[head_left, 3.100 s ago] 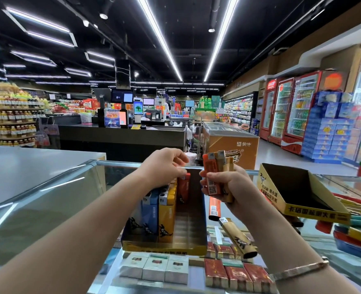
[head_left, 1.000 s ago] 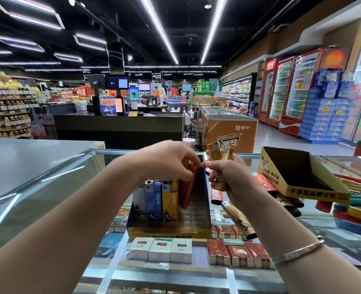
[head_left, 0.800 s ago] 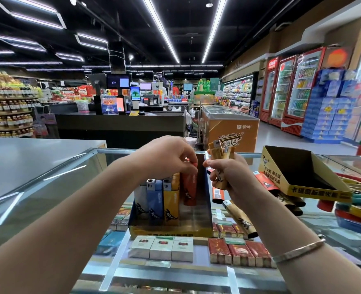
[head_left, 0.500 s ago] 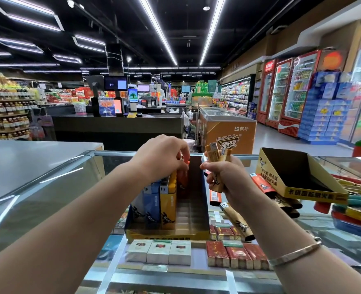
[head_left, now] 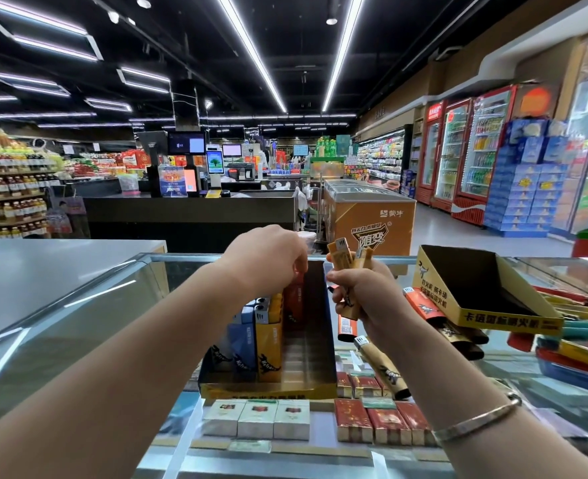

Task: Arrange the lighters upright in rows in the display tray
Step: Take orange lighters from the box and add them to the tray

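left hand [head_left: 268, 261] pinches a red lighter [head_left: 294, 300], which i seat upright in the display tray [head_left: 315, 340]; right hand [head_left: 365, 299] grips spare lighters [head_left: 346, 259]. next i'd release and feed another.

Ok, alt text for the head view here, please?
The left hand lowers a red lighter into a display tray beside upright blue and yellow lighters, while the right hand grips a bunch of tan lighters above a glass counter.

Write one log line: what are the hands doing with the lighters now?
left hand: setting red lighter into display tray | right hand: holding tan lighters | rows: unfinished
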{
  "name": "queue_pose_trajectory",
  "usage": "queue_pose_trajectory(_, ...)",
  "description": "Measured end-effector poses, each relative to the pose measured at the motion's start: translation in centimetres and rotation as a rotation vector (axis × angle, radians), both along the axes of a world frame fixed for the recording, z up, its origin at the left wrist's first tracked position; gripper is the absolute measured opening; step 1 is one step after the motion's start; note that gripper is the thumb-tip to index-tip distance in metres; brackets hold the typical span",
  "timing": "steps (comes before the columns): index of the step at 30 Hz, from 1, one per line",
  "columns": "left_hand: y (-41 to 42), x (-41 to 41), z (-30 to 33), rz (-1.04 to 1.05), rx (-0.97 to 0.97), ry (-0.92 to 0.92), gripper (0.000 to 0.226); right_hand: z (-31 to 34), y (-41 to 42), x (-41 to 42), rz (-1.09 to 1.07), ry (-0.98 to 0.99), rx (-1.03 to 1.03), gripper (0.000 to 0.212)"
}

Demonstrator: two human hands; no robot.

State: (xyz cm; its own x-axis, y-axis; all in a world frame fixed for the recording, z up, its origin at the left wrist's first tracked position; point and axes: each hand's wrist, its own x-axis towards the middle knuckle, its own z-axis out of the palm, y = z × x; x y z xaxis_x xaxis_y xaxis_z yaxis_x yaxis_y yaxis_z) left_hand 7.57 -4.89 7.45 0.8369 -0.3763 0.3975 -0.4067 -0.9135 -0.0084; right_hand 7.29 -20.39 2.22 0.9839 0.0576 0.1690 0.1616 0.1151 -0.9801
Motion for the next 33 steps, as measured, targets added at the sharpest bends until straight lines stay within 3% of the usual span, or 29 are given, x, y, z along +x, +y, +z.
queue_pose_trajectory(4,1.0,0.0,-0.8,-0.037,-0.267,0.032,0.004,0.0,0.0,-0.1,-0.004,-0.002,0.004,0.016)
queue_pose_trajectory(10,1.4,0.3,-1.2,-0.038,-0.313,0.070,0.009,0.2,0.1,-0.1,-0.040,-0.035,0.000,0.019)
queue_pose_trajectory(16,2.9,0.2,-1.1,-0.064,-0.632,0.007,0.014,0.4,-0.3,0.1,-0.034,-0.069,0.085,0.005)
queue_pose_trajectory(20,2.5,-0.2,-0.3,-0.099,-0.608,0.015,0.014,0.5,-0.5,0.1,-0.017,-0.058,0.112,0.005)
queue_pose_trajectory(24,0.9,-0.7,0.0,-0.243,-0.682,0.247,0.017,0.5,-0.6,0.0,0.099,-0.102,0.014,0.007)
queue_pose_trajectory(29,0.4,-0.6,0.2,-0.290,-0.756,0.234,0.011,0.5,-0.6,-0.2,0.139,-0.143,-0.002,0.009)
queue_pose_trajectory(31,0.8,-0.2,0.1,-0.215,-0.688,0.236,0.012,0.5,-0.6,-0.1,0.055,-0.127,0.047,0.009)
queue_pose_trajectory(33,1.1,0.4,-0.2,-0.100,-0.501,0.244,0.020,0.4,-0.6,0.0,-0.010,-0.102,0.101,0.007)
